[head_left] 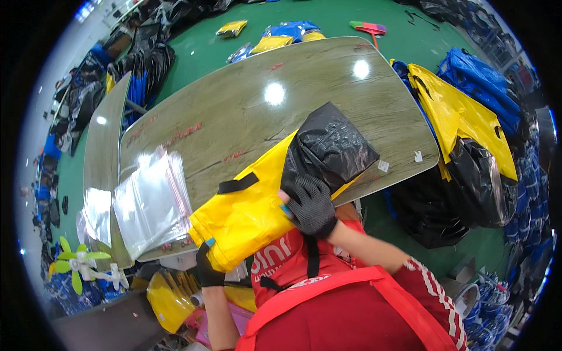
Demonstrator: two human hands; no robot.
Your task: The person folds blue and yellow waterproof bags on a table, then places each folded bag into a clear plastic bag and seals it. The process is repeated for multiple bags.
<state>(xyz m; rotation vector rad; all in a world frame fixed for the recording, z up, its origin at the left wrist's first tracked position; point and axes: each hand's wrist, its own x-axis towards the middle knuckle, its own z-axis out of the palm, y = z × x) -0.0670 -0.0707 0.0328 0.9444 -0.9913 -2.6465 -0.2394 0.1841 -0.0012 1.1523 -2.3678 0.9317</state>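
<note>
A folded yellow and black bag (249,213) of shiny sheet material, with a short black strap, lies slantwise over the table's near edge. Its black part (331,140) points away to the right. My left hand (209,266), in a dark glove, is closed on the yellow near-left corner, and part of its fingers is hidden by the bag. My right hand (310,207), in a grey-black glove with bare fingertips, lies spread on the bag where yellow meets black. Left of the bag, a stack of clear plastic sleeves (152,202) rests on the table.
The wood-patterned table (234,128) has rounded corners. Yellow, blue and black bags (462,117) hang at its right side. Packed bundles (275,42) and a dustpan (369,27) lie on the green floor beyond. A small green-bladed fan (82,261) stands at the near left.
</note>
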